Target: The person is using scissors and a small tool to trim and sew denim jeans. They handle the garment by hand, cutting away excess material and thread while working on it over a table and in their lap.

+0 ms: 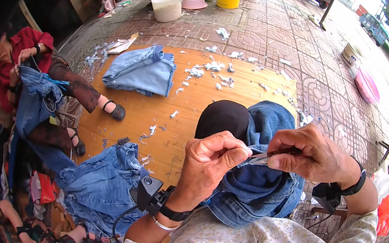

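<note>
A blue denim garment (263,193) lies bunched over my lap and knee, near a knee in black cloth (224,118). Above it, my left hand (213,165) is closed, thumb and forefinger pinched together at the denim's edge; what they pinch is too small to make out. My right hand (312,153) grips a small pointed metal tool (258,160), its silver tip directed at my left fingertips. The handle is hidden in my fingers. Both hands almost meet over the denim.
A wooden board (191,111) bears folded jeans (140,71), frayed jeans (104,183) and thread scraps (213,66). At left, a co-worker in red (28,52) holds jeans (37,97). Another person's limbs show lower left. Buckets (166,4) and a pink basin (367,85) stand beyond.
</note>
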A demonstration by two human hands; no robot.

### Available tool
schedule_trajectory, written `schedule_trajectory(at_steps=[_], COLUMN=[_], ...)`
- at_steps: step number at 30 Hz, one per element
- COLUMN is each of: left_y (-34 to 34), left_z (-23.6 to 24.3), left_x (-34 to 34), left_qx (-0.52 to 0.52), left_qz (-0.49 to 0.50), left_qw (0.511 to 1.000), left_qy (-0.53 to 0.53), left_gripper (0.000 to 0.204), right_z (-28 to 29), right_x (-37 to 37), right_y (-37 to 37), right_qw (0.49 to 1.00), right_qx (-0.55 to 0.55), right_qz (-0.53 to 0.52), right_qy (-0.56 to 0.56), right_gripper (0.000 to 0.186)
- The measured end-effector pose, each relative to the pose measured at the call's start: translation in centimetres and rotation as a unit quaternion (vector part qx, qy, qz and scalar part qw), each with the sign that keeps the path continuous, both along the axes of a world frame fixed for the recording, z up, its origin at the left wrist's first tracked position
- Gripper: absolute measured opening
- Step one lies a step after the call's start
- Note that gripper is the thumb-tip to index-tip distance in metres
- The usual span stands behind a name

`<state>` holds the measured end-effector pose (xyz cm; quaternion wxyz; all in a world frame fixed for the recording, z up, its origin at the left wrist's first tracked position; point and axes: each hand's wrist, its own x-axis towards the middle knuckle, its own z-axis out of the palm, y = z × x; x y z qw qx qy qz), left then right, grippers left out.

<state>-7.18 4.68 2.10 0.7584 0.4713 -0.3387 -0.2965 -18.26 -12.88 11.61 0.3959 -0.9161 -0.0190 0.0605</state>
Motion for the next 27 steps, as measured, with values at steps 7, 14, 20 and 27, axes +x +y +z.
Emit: schedule_trajectory(at_steps=[7, 14, 20, 27], left_y=[-0.1, 0.4, 0.5, 0.4], left_z=[0.3, -0.5, -0.5, -0.5], left_x=[-0.2, 0.6, 0.5, 0.5], left_qx=[0.007, 0.021, 0.019, 0.021], left_qz=[-0.007, -0.023, -0.021, -0.019], left_qw=[1.000, 0.999, 0.999, 0.999], left_qy=[0.009, -0.010, 0.029, 0.042], left_gripper=[0.012, 0.018, 0.020, 0.020], right_z=[0.4, 0.6, 1.6, 1.8], right_x=[0.9, 1.3, 1.5, 2.6], right_y=[0.4, 0.6, 0.6, 1.3], right_qw=[0.998, 0.999, 0.997, 0.989], right_qx=[-0.049, -0.038, -0.056, -0.125], right_qz=[0.009, 0.004, 0.022, 0.072], right_qy=[0.029, 0.025, 0.053, 0.039], right_gripper=[0.024, 0.021, 0.022, 0.025])
